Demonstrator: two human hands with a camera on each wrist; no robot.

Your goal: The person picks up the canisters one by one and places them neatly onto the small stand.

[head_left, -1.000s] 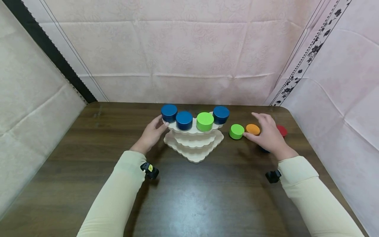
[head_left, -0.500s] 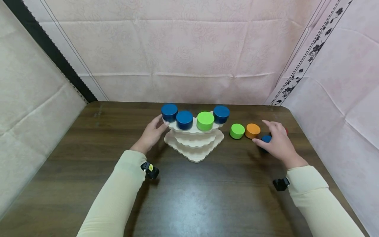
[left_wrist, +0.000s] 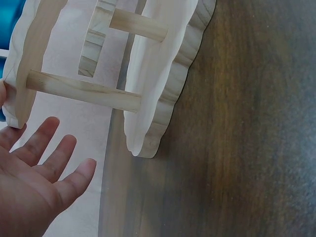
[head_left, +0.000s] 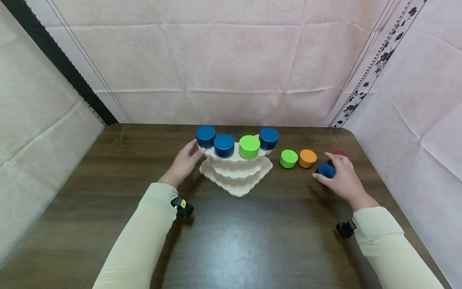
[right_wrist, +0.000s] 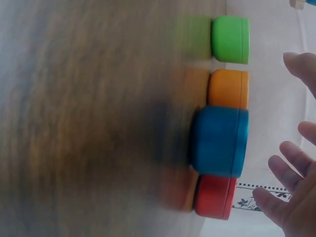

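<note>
At the edge of the top tier of a pale wooden tiered stand (head_left: pixel 236 184), my left hand (head_left: pixel 185 165) pinches the board between thumb and index finger. The other fingers are spread, as the left wrist view shows. On the top tier sit several round tins: blue tins (head_left: pixel 224 146) and a green tin (head_left: pixel 249 147). My right hand (head_left: pixel 343 180) is around a blue tin (right_wrist: pixel 219 141) on the table, its thumb and fingers spread on either side. The right wrist view shows these fingers apart and above the tin's lid. A red tin (right_wrist: pixel 215 196) is partly hidden behind the hand in the head view.
An orange tin (head_left: pixel 307 159) and another green tin (head_left: pixel 288 159) stand side by side between the stand and my right hand. The brown wooden table (head_left: pixel 231 245) meets pale cloth walls (head_left: pixel 231 60) at the back and sides.
My right hand has moved right and toward me, from beside the green and orange tins to the blue tin. The left hand stays at the stand.
</note>
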